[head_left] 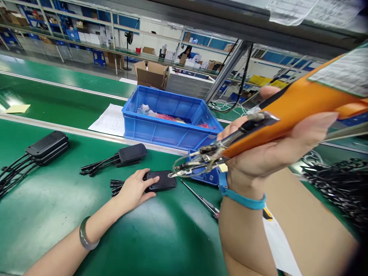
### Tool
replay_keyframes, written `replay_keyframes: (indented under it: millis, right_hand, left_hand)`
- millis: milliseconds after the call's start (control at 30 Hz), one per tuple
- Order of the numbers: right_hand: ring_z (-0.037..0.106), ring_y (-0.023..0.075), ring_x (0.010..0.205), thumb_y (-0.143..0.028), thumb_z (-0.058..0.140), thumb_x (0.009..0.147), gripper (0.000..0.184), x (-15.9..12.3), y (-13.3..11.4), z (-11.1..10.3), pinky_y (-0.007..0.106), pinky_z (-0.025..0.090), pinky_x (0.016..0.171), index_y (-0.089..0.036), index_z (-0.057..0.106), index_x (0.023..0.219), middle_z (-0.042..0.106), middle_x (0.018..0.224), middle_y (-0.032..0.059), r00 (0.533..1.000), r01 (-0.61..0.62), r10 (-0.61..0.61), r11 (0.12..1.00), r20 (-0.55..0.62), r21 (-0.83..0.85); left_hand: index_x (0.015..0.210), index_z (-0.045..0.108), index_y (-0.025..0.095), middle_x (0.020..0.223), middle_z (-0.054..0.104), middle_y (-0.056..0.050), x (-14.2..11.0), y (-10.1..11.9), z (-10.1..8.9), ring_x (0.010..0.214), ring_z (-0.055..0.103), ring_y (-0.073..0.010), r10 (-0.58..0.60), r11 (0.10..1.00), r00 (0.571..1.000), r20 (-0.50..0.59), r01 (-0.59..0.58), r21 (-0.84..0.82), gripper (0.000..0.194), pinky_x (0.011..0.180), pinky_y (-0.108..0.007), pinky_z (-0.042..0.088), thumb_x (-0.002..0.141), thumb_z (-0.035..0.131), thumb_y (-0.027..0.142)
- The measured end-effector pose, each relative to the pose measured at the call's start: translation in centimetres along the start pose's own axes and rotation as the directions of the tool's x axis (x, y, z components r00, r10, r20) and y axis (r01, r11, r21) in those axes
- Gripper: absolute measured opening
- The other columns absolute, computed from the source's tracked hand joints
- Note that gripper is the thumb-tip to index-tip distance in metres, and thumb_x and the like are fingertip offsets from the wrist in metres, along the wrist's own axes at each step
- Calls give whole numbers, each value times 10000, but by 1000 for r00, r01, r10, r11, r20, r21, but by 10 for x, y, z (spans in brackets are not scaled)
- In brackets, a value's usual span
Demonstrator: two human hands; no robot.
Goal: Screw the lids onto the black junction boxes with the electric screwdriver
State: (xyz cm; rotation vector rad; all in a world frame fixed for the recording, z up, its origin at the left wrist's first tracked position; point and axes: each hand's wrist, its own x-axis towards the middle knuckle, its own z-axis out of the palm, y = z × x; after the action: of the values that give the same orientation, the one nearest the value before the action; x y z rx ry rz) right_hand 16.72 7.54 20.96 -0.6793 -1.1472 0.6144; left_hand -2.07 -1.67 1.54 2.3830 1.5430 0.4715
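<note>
My left hand (pixel 137 188) grips a flat black box with cables (pixel 162 181), which lies on the green bench. Thumb and fingers press on its top and near side, and its short cables come out to the left under my hand. My right hand (pixel 267 149) is wrapped round an orange power screwdriver (pixel 290 107), held tilted. Its metal nozzle (pixel 179 172), with thin tubes and wires around it, points down at the right end of the box. Whether the tip touches a screw is too small to tell. A thin screwdriver (pixel 201 199) lies to the right.
More black boxes with cables (pixel 132 153) and a stack (pixel 48 147) lie at the left. Behind stand a large blue bin (pixel 161 130) with bagged parts and a small blue tray (pixel 205 176). Cardboard (pixel 304 214) and a heap of black cables (pixel 339 188) are at the right.
</note>
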Motion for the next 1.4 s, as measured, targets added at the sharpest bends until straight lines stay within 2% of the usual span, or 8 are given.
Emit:
replay_keyframes:
  millis: [67, 167, 333, 567, 967, 1167, 1300, 1400]
  right_hand:
    - [511, 90, 474, -493, 320, 921, 456, 5, 3, 5, 266, 410, 450, -225, 677, 1016, 600, 791, 20, 995, 96, -96, 995, 19, -2]
    - [515, 111, 445, -536, 362, 938, 452, 2, 15, 5, 248, 441, 446, -227, 665, 1067, 455, 540, -30, 996, 67, -69, 997, 62, 26]
    - [475, 114, 398, -612, 419, 892, 500, -11, 39, 0, 244, 367, 342, -202, 665, 1039, 477, 583, -12, 985, -104, 94, 993, 148, 61]
    - [468, 117, 398, -604, 453, 882, 429, -26, 65, -6, 256, 382, 352, -240, 656, 982, 503, 582, -13, 982, -117, 110, 992, 157, 42]
    - [465, 114, 363, -631, 419, 878, 456, -36, 77, -9, 230, 379, 305, -236, 622, 977, 535, 581, -22, 976, -165, 157, 985, 152, 42]
    - [497, 130, 398, -574, 443, 872, 456, -38, 55, -5, 252, 390, 342, -197, 645, 1028, 545, 561, -15, 992, -59, 56, 998, 111, 24]
    - [491, 134, 417, -564, 409, 902, 447, -25, 14, 14, 270, 413, 366, -222, 619, 1100, 494, 571, -15, 998, 53, -53, 999, 17, -7]
    - [459, 116, 405, -545, 320, 948, 461, -18, -3, 32, 261, 417, 386, -247, 561, 1204, 473, 581, -19, 998, 42, -41, 999, 44, -18]
  left_hand:
    - [1353, 543, 297, 1328, 484, -154, 1, 0, -1, 1153, 556, -322, -5, 1000, 1000, 22, 6, -4, 528, 941, -476, 518, 851, 680, 384]
    - [1351, 545, 301, 1312, 490, -146, 1, 1, -1, 1125, 575, -305, -21, 999, 999, 41, 22, -24, 506, 924, -453, 530, 863, 667, 357]
    - [1364, 530, 303, 1334, 468, -150, 1, 3, 0, 1170, 549, -313, -38, 998, 998, 57, 41, -48, 507, 938, -456, 524, 874, 655, 339]
    - [1361, 530, 306, 1364, 458, -146, 0, 4, 0, 1187, 539, -313, -44, 998, 996, 71, 48, -43, 506, 957, -454, 517, 872, 658, 324]
    - [1371, 519, 325, 1332, 483, -138, 2, 3, -5, 1158, 570, -306, -47, 998, 994, 98, 52, -43, 558, 950, -447, 522, 843, 698, 297]
    - [1372, 525, 323, 1303, 514, -138, 2, 3, 0, 1157, 577, -292, -35, 999, 998, 59, 37, -35, 547, 949, -414, 524, 850, 688, 318]
    - [1395, 504, 307, 1336, 496, -177, 5, 7, 11, 1177, 561, -318, -16, 1000, 1000, 17, 15, 25, 539, 958, -445, 507, 877, 650, 322]
    - [1404, 490, 309, 1320, 508, -187, 7, 9, 14, 1170, 558, -329, 20, 996, 1000, -1, -20, 84, 546, 942, -473, 502, 881, 641, 344]
